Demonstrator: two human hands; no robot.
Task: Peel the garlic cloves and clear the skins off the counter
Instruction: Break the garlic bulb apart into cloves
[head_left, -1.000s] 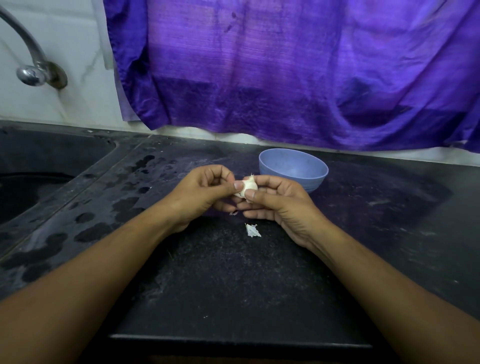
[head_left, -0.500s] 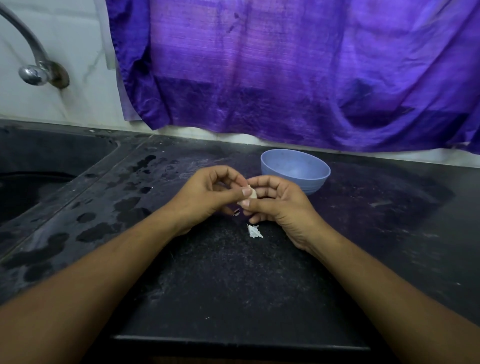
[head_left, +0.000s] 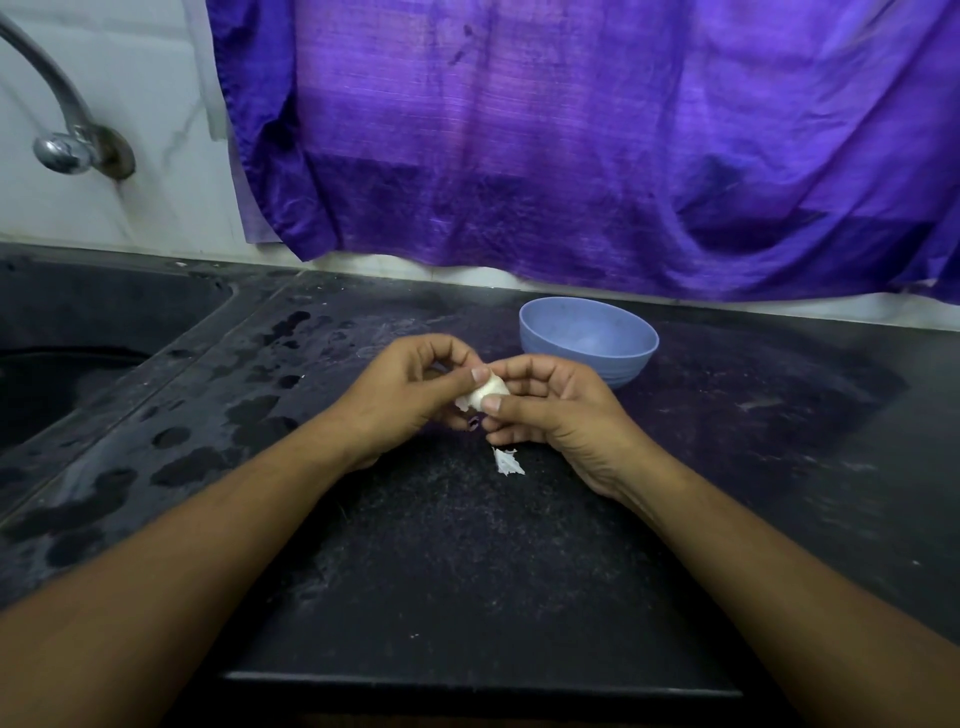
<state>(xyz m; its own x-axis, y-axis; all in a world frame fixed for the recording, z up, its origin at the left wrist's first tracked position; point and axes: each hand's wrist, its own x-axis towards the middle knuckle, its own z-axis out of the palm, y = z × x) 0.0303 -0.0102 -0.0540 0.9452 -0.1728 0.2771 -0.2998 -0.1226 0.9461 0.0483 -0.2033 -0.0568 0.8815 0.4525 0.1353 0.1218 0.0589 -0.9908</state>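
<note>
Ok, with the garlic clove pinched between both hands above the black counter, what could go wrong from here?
1. Only fingertips of the left hand and right hand pinch the small white garlic clove; it could slip onto the black speckled counter, missing the round blue bowl behind.
2. More peel may drop beside the white papery skin scrap lying there, or onto the wet patches to the left, where it would likely stick.

Dim light, brightest on the purple cloth (head_left: 519, 104) at 12 o'clock; black counter (head_left: 415, 571) murky (faint sheen at 9 o'clock); wide-angle stretch toward corners.
</note>
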